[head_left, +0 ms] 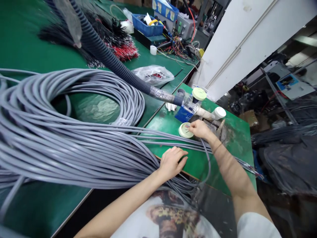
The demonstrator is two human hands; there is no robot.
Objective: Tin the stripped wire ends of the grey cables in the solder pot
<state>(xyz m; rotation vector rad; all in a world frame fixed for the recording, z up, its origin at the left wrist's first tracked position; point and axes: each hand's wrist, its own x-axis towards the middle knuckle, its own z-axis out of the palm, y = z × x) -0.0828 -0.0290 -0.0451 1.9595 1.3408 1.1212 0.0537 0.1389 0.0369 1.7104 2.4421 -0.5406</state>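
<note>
My right hand (pixel 198 129) is closed around the end of a grey cable (pixel 208 158), whose thin coloured wires reach over a round pale dish (pixel 183 131). The cable hangs down in a curve below that hand. My left hand (pixel 172 161) rests palm down at the front edge of the green table, beside the grey cables, its fingers a little bent and the thumb apart. Nothing shows in its grasp. A large coil of grey cable (pixel 104 132) spreads to the left.
A dark corrugated hose (pixel 106 56) slants above the coil to a blue block (pixel 184 114). Behind the dish stand a pale round lid (pixel 199 94) and a white container (pixel 219 113). Black and red wire bundles (pixel 123 51), a plastic bag (pixel 155 75) and blue bins (pixel 148 26) lie farther back.
</note>
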